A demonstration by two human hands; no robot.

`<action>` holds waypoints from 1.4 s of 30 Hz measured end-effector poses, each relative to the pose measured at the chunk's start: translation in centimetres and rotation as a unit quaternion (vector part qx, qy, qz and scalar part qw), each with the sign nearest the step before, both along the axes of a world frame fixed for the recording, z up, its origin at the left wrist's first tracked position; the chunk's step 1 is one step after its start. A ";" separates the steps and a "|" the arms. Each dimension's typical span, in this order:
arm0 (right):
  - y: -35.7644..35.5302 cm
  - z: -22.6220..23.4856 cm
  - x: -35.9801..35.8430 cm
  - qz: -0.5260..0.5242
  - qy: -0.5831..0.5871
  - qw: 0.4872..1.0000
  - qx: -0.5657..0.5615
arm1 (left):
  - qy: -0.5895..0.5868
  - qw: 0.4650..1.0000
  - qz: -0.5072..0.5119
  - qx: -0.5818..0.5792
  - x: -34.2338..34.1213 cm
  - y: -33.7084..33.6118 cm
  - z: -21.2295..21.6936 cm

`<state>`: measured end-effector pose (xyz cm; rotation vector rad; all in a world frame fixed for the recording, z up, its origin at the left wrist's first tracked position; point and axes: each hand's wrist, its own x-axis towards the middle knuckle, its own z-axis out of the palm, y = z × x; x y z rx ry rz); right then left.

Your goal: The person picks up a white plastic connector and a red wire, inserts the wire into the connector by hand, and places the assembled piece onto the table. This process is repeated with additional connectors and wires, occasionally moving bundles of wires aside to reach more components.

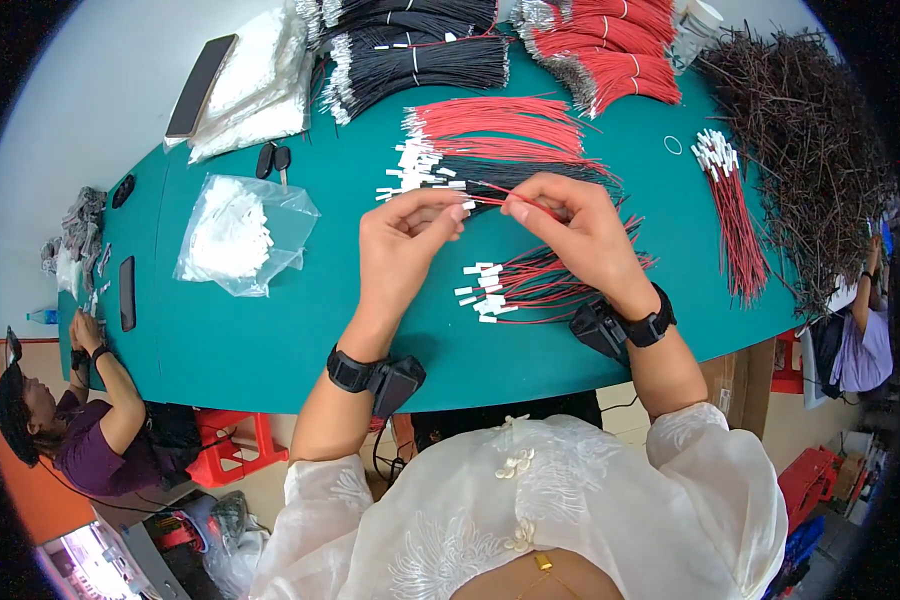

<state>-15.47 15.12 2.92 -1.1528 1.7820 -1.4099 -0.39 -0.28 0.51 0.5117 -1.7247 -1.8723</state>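
Note:
My left hand [402, 245] pinches a small white plastic connector [469, 205] between thumb and forefinger. A red wire [494, 188] runs from around that connector to my right hand [582, 232], whose thumb and forefinger are closed on it. Just beyond my fingers lie loose red wires [495, 122] and black wires [515, 170], several with white connectors [415, 165] at their left ends. Between my forearms rests a pile of red and black wires with white connectors [488, 285]. Whether the wire sits inside the connector cannot be made out.
A clear bag of white connectors [228, 235] lies left, near keys [283, 160] and a phone [127, 292]. Tied black bundles [420, 62] and red bundles [610, 45] stand at the back. To the right are a red wire bunch [738, 230] and a dark wire heap [805, 140]. A co-worker [100, 440] sits left.

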 end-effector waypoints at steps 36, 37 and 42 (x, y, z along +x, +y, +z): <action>0.2 0.3 0.4 -0.138 0.052 0.987 -0.066 | 0.023 0.999 -0.009 0.047 -0.1 1.1 -0.1; 0.2 0.3 0.3 -0.139 0.052 0.987 -0.066 | 0.022 0.999 -0.010 0.047 -0.1 1.0 -0.2; 0.2 0.1 0.4 -0.113 0.065 0.989 -0.075 | 0.024 0.998 -0.029 0.050 0.0 0.7 -0.5</action>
